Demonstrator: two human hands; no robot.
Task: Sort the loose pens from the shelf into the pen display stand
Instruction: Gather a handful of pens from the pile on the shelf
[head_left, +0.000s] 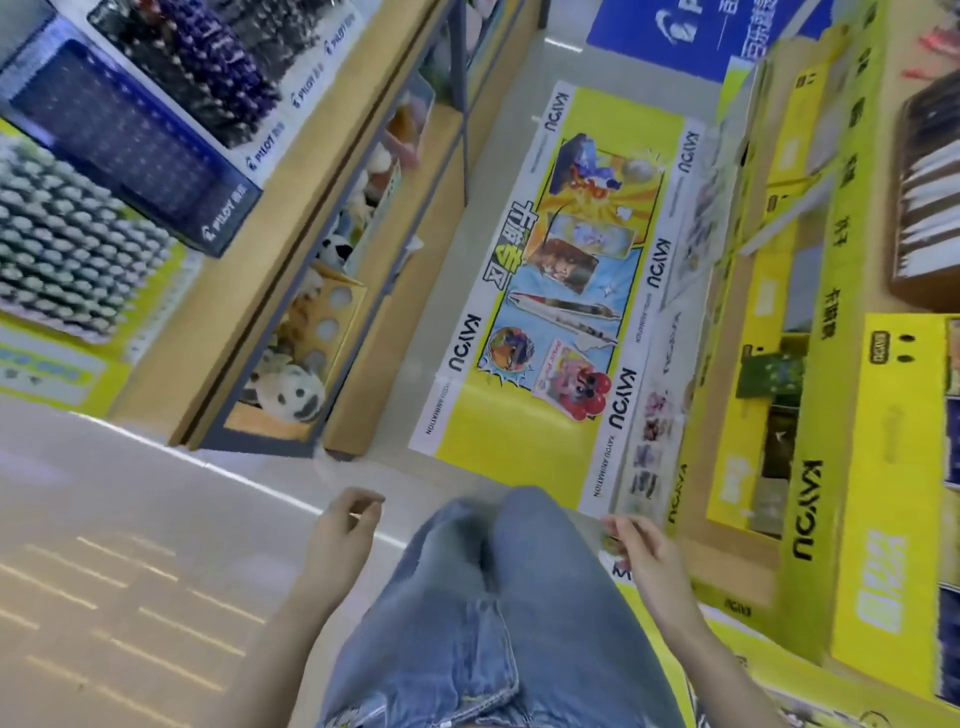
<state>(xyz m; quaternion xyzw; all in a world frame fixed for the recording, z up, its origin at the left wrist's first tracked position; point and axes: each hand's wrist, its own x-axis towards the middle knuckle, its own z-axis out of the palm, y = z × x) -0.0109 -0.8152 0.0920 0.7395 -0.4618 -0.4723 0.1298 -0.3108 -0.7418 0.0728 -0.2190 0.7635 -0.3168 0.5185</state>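
Nearest the camera were the person's legs in blue jeans (483, 623), seen from straight above. To their left hung the left hand (340, 530), fingers loosely curled round nothing. To their right hung the right hand (647, 553), fingers relaxed and slack, with no pen showing in it. Neither hand touched any stock.

The task's goods sat far off at the upper left. A dark blue pen display stand (124, 140) stood tilted on the wooden shelf (291, 218), and beside it, nearer and further left, was a block of grey-capped pens (62, 249) packed in tight rows. No loose pens could be picked out on the shelf, as the picture was too blurred there.

The step in hand looked like an approach, with no sorting begun. To do it well the person would likely need to turn left and face the shelf squarely. It would help to find the strays before reaching, then match each pen to the row of its own kind. Seating each one upright would keep it from knocking its close neighbours.

The floor was pale glossy tile (104, 519) with streaks of reflected light. A large yellow floor poster (561, 270) ran up the aisle ahead. Plush toys (291, 395) filled the shelf's lower bay, and yellow cardboard displays (852, 467) lined the right side.
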